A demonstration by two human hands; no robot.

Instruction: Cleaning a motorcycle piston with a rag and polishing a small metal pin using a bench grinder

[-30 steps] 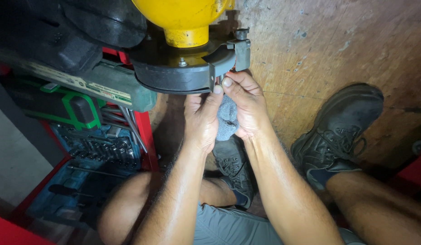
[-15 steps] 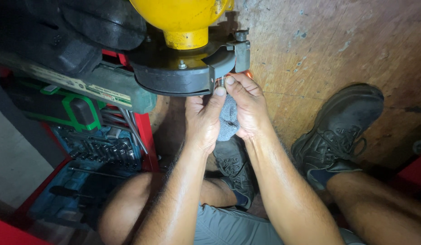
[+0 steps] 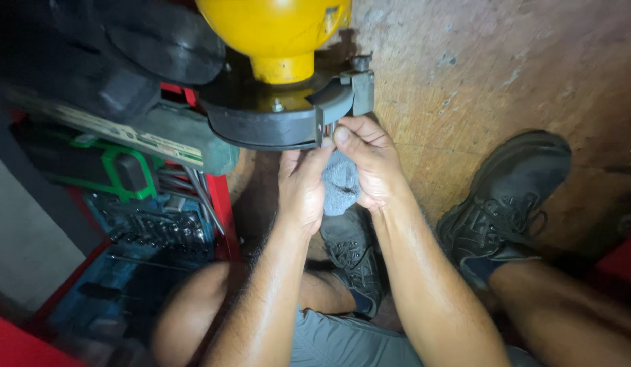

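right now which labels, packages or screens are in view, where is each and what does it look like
Label strip: long pale sticker with small dark print, too blurred to read, along the dark green bar left of the black clamp under the yellow part.
Tool case: open, red-edged with blue inner tray, lower left, below the strip.
No screens or signs in view.

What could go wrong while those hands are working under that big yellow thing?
1. Both thumbs press right at the gap in the black clamp ring under the yellow part; the left hand or right hand might get pinched there.
2. The grey cloth is bunched between the hands; it might catch in that gap.
3. The spot is dim, so small parts are hard to see.
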